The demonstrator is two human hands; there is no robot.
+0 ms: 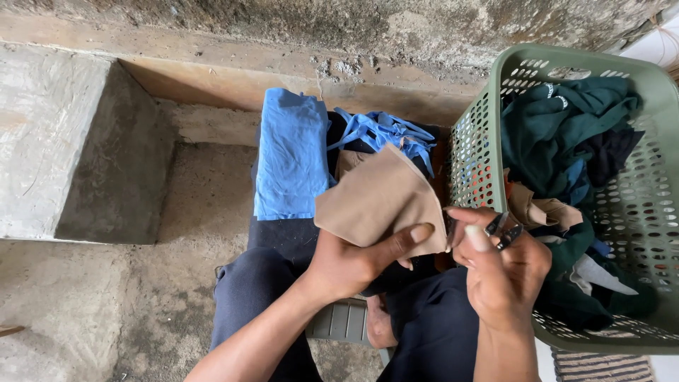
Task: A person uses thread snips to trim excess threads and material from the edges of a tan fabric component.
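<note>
Pinched between thumb and fingers, the beige cloth (378, 201) sits in the left hand (346, 265), thumb laid flat across its lower edge. It is held up just left of the green basket (474, 141), its free corner pointing towards the basket wall. The right hand (502, 272) is closed around a small pair of thread snips (503, 232), whose dark blades stick out above the fingers, right at the cloth's right-hand edge.

Blades and left thumb are very close together, so a slip could nick the thumb or cut into the fabric itself instead of a loose thread. Only one edge of the cloth is held; the rest hangs slack, and it could fold over the blades and hide the cutting point.

Left of the basket, a folded blue garment (291, 152) and a blue strapped piece (382, 131) lie on a dark pile on the knees; a shift of the legs could tip them onto the gritty concrete floor (106, 304).
</note>
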